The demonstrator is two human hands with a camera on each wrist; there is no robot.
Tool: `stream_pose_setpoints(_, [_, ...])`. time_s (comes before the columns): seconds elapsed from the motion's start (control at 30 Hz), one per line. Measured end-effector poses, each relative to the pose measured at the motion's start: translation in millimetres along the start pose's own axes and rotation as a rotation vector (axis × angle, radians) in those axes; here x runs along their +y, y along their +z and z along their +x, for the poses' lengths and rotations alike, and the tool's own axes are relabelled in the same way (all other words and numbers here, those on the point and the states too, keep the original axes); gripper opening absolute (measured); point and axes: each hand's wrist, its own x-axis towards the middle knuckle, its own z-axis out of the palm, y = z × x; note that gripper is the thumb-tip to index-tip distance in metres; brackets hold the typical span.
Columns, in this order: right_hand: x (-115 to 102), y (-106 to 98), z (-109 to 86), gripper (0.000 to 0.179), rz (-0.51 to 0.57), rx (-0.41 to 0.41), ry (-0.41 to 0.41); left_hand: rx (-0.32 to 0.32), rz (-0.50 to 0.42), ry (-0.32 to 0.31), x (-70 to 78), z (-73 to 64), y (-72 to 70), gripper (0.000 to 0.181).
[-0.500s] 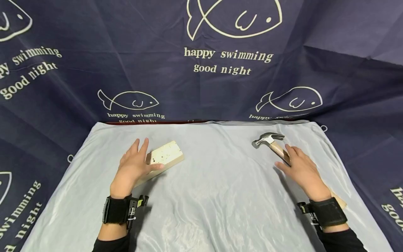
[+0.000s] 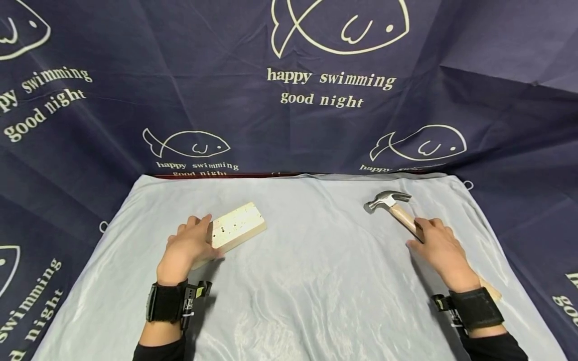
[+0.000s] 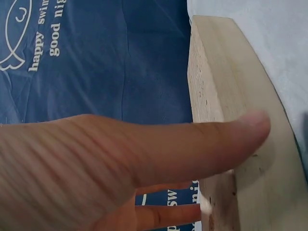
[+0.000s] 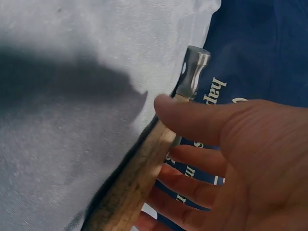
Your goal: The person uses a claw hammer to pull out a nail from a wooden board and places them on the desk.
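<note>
On the left side of the table lies a pale wooden block (image 2: 239, 223) with small holes in its top. My left hand (image 2: 187, 245) straddles its near end, thumb along the front side and fingers at the back side. The left wrist view has the thumb extended over the block's (image 3: 240, 77) side face, a little blurred. At the right lies a claw hammer (image 2: 387, 199) with a steel head and wooden handle. My right hand (image 2: 440, 248) is at the handle, which passes between the thumb and loosely bent fingers (image 4: 192, 185); firm contact is not visible.
A pale grey-white cloth (image 2: 316, 281) covers the table between the two hands. Behind it hangs a dark blue curtain (image 2: 253, 135) with fish prints. A light wooden end (image 2: 491, 288) shows beside the right wrist. Each wrist wears a black strap with a camera.
The left hand's fingers have drawn in from a wide spread and lowered about the block. The right hand has also lowered, its fingers bending toward the hammer handle. Block and hammer have not visibly moved.
</note>
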Motion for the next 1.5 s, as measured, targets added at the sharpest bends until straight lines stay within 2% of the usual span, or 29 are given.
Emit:
stream_pose_setpoints(0.13, [2.8,1.6,2.7,0.065,0.002,0.02,0.017,-0.004,0.01,-0.006,0.3,0.9,-0.6,0.08])
stream_pose_setpoints(0.23, [5.9,2.6,5.5,0.059,0.002,0.047,0.029,-0.009,0.011,-0.001,0.6,2.0,-1.1,0.074])
stream_pose_setpoints(0.47, [10.2,4.3,12.2,0.051,-0.005,0.06,0.045,-0.001,-0.003,0.009,1.6,4.3,-1.2,0.078])
stream_pose_setpoints(0.77, [6.5,4.3,16.9,0.026,-0.059,0.13,0.05,0.03,-0.027,0.014,2.0,5.9,3.0,0.087])
stream_pose_setpoints(0.97, [7.0,7.5,17.8,0.023,-0.074,0.158,0.057,0.028,-0.031,-0.009,5.9,6.8,6.5,0.089])
stream_pose_setpoints(1.2, [7.5,9.2,16.0,0.033,-0.09,0.175,0.057,0.057,-0.036,-0.045,15.3,5.9,10.3,0.086])
stream_pose_setpoints(1.37, [8.3,11.7,13.2,0.034,-0.09,0.196,0.049,0.061,-0.029,-0.04,25.9,5.6,13.7,0.086])
stream_pose_setpoints(1.5, [7.2,14.5,9.0,0.034,-0.075,0.196,0.046,0.077,-0.018,-0.027,36.6,5.8,18.0,0.078])
